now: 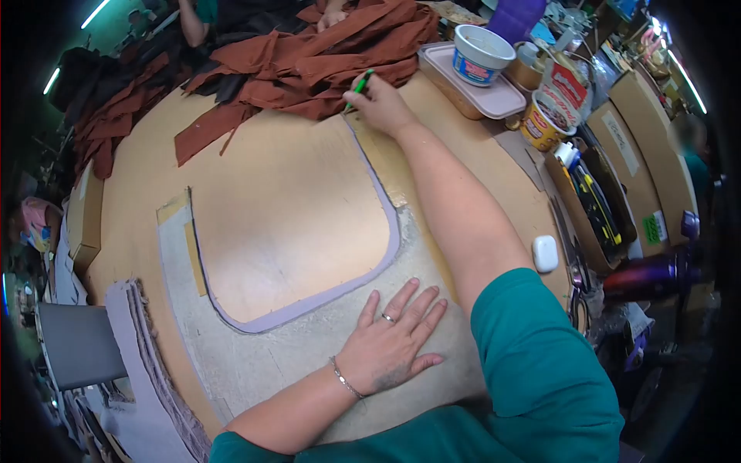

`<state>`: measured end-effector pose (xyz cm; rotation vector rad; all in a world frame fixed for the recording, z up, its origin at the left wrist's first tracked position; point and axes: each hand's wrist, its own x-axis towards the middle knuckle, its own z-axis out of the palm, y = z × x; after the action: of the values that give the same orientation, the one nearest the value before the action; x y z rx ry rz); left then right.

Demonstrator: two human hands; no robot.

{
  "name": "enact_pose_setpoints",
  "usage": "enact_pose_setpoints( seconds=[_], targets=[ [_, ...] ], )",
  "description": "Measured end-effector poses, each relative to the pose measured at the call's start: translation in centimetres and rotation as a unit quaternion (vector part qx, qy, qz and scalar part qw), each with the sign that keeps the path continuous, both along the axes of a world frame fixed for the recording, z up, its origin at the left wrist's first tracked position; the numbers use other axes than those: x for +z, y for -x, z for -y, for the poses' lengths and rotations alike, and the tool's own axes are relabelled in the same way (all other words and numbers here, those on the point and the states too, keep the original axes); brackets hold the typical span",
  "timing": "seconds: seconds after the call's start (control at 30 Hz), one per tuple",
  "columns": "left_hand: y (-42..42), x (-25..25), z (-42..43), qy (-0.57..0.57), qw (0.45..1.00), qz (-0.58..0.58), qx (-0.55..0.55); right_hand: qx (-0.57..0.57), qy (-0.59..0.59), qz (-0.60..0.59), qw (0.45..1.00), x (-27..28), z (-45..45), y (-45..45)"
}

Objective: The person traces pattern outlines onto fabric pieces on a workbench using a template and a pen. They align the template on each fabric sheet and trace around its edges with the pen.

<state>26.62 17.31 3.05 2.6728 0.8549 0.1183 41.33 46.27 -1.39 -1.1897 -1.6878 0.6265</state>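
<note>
A large grey U-shaped pattern template (301, 370), patched with yellowish tape, lies flat on the table over lavender fabric (282, 315), which shows as a strip along the inner curve. My left hand (394, 328) rests palm down on the template, fingers spread, with a ring and a bracelet on it. At the far end of the template's right arm, my right hand (380, 106) pinches a green pen (364, 80), its tip down by the template's edge. Rust-brown fabric (309, 58) is heaped just beyond the pen.
Food tubs (482, 55) and a lidded plastic box (463, 81) stand at back right. A cardboard box of cutters (590, 197), a white case (545, 254) and scissors (577, 305) line the right edge. Lavender pieces (143, 370) hang at left. Another person's hand (332, 17) touches the brown fabric.
</note>
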Motion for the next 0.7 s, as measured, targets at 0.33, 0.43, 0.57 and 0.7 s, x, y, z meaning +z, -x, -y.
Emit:
enact_pose_setpoints(
  seconds=[0.33,0.43,0.57,0.7],
  targets=[
    [1.2,-0.3,-2.8,0.093,0.986,0.134,0.021,-0.038,0.038,-0.185,0.981,0.8,-1.7,-0.4],
    [1.1,0.3,-7.3,0.062,0.975,0.185,0.103,-0.081,0.021,-0.014,0.996,0.4,-1.9,-0.4],
    [-1.3,-1.4,-16.4,-0.051,0.971,0.1,0.213,-0.044,0.041,-0.032,0.998,0.5,-1.7,-0.1],
    [-2.8,-2.4,-18.6,-0.1,0.961,-0.002,0.259,-0.005,0.044,-0.033,0.998,1.3,-1.1,0.0]
  ],
)
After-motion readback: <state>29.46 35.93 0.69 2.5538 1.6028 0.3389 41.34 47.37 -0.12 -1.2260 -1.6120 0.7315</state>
